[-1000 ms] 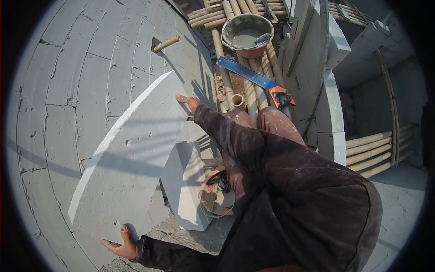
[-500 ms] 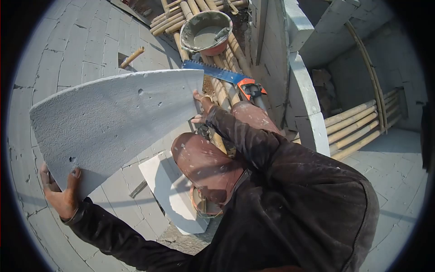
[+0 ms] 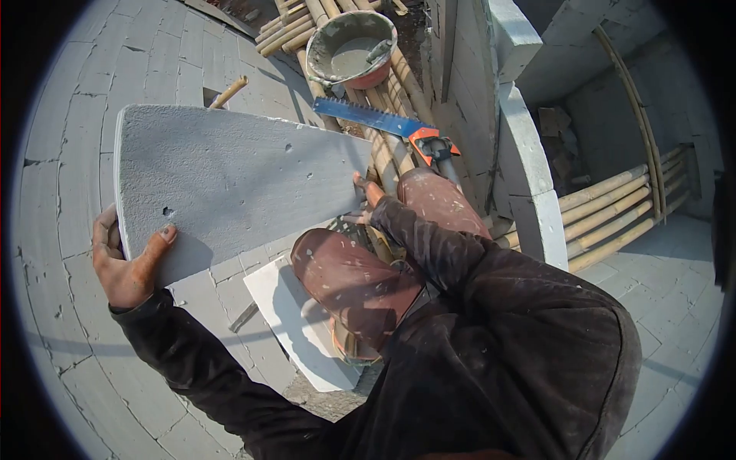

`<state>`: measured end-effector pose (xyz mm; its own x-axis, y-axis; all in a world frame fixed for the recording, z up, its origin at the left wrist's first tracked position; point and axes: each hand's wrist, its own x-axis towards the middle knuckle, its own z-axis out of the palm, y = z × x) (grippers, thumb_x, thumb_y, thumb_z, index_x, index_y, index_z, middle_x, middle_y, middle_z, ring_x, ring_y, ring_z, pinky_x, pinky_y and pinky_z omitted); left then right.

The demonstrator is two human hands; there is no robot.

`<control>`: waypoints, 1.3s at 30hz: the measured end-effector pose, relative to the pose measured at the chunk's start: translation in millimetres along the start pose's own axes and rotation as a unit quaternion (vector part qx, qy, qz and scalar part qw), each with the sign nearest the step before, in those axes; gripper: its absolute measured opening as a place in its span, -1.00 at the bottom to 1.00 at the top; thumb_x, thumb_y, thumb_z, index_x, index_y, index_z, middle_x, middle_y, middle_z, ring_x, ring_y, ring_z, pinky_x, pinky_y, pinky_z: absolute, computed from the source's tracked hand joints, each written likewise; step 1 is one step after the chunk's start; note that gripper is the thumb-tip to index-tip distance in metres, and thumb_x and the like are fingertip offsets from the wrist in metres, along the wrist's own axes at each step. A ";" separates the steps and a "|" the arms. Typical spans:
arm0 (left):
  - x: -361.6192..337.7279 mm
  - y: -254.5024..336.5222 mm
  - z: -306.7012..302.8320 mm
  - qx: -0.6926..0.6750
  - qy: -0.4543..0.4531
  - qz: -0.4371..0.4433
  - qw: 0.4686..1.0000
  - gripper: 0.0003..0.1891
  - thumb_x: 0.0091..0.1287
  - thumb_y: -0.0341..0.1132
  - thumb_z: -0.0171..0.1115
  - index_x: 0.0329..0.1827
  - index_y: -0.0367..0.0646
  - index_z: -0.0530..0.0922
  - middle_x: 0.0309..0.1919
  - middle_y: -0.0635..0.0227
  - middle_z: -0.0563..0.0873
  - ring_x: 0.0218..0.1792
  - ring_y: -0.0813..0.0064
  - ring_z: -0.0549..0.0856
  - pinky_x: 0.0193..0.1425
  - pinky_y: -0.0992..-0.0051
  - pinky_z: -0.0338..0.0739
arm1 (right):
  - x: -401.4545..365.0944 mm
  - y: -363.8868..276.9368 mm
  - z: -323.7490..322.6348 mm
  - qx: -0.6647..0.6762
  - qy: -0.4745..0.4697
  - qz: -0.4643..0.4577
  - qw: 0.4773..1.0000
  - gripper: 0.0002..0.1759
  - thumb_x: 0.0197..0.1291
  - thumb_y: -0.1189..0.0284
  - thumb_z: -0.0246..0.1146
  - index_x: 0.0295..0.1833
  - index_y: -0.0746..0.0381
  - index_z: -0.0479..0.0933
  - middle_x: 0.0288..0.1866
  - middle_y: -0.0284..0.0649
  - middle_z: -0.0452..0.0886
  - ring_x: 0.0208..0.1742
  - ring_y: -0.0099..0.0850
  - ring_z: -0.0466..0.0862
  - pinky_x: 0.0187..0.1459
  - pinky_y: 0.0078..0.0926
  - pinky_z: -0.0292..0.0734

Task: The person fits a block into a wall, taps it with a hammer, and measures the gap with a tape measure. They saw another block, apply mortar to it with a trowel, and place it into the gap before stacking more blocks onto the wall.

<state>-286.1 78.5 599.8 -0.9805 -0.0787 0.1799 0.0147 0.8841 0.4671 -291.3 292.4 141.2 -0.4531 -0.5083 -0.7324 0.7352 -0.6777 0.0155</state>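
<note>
A large pale grey block [image 3: 245, 184] is held up between my two hands, over the left of the view. My left hand [image 3: 130, 261] grips its lower left corner, the thumb on the broad face and the fingers behind the edge. At the block's narrower-looking right end, my right hand [image 3: 369, 201] holds the edge, its fingers partly hidden. Just beyond that hand, a blue saw [image 3: 368, 116] with an orange and black handle lies on bamboo poles [image 3: 406, 92].
A mortar bucket [image 3: 368, 74] with a tool in it stands on the poles at the top. A white block [image 3: 291, 330] lies beside my knees. Block walls [image 3: 529, 161] rise at the right, with bamboo rails [image 3: 613, 207] beyond. A short bamboo stub [image 3: 230, 92] sticks out at upper left.
The block's left end and my left hand have moved right and upward, and the block now looks more turned. My right hand, still on the block, has shifted slightly right and down.
</note>
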 end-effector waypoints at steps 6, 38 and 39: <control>23.4 2.1 6.2 -0.004 -0.006 -0.013 1.000 -0.19 0.04 -0.17 0.65 0.33 -0.32 0.46 0.03 -0.01 0.71 -0.01 0.17 0.74 0.15 0.22 0.65 | 4.2 -0.9 -5.6 -0.018 0.024 0.011 0.999 0.30 0.18 -0.29 0.40 0.72 0.15 -0.18 0.70 0.24 -0.08 0.53 0.37 0.32 0.45 0.37 0.32; 14.8 -62.0 -7.8 0.001 0.053 -0.041 0.998 0.11 -0.09 0.13 0.46 0.56 -0.30 0.35 0.18 -0.16 0.64 0.15 0.00 0.70 0.24 0.06 0.57 | 70.5 -390.7 166.9 -0.858 0.342 -0.377 0.069 -0.68 0.42 0.28 0.10 -0.04 -0.11 0.81 -0.01 -0.32 0.81 0.11 -0.37 0.77 0.05 -0.07 0.53; 16.6 -59.5 -7.8 0.000 0.053 -0.038 0.998 0.11 -0.09 0.13 0.46 0.56 -0.30 0.35 0.18 -0.16 0.64 0.15 0.00 0.70 0.24 0.06 0.57 | 73.1 -379.8 161.5 -0.873 0.328 -0.354 0.077 -0.69 0.42 0.27 0.10 -0.07 -0.11 0.81 -0.04 -0.33 0.82 0.08 -0.37 0.78 0.07 -0.13 0.55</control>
<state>-301.8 21.1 581.7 -0.9522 -0.1949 0.2351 -0.0598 0.8740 0.4823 -685.1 426.9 191.7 -0.9887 -0.1490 -0.0146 -0.1496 0.9818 0.1172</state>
